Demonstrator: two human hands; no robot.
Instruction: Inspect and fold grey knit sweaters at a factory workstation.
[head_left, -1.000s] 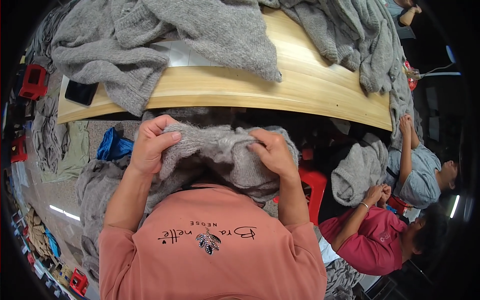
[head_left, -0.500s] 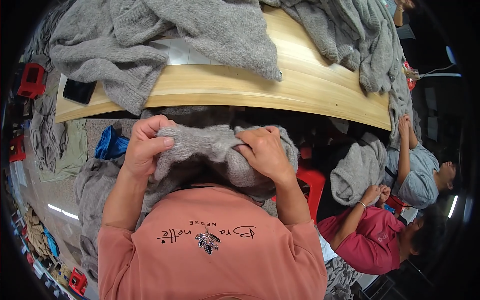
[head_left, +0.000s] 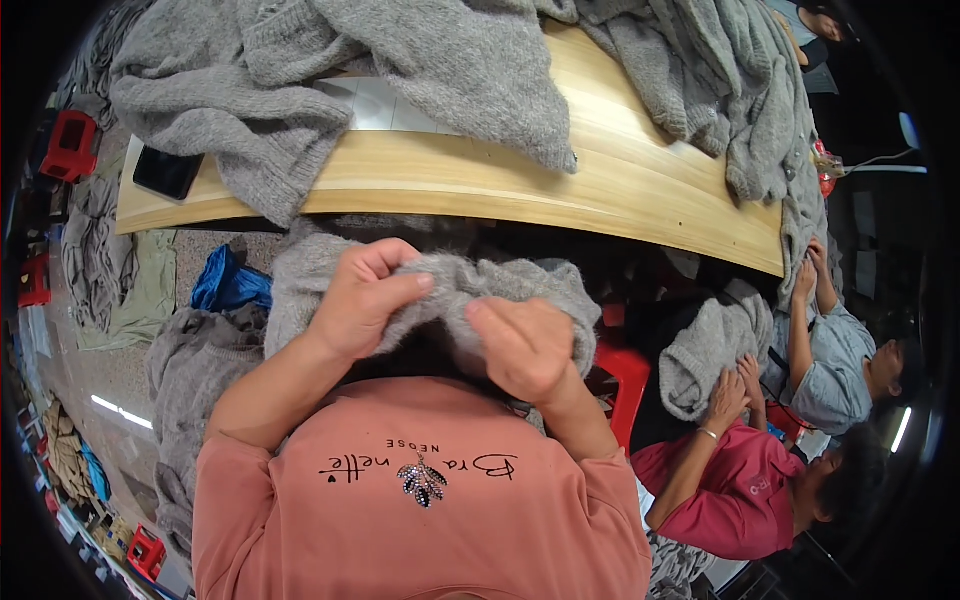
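Garments [head_left: 470, 80] partly cover table [head_left: 640, 190] near phone [head_left: 166, 174]; left hand [head_left: 362, 302], right hand [head_left: 527, 347] pinch grey knit [head_left: 455, 283].

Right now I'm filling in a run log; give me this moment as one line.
left hand: pinching grey knit garment | right hand: gripping same garment | table ahead: grey knitwear, black phone

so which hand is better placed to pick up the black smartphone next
Probably the left hand: it is nearer the black smartphone at the left end of the wood-grain table; the right hand is farther across. Both hold the gray knitted garment, so the left would have to let go first.
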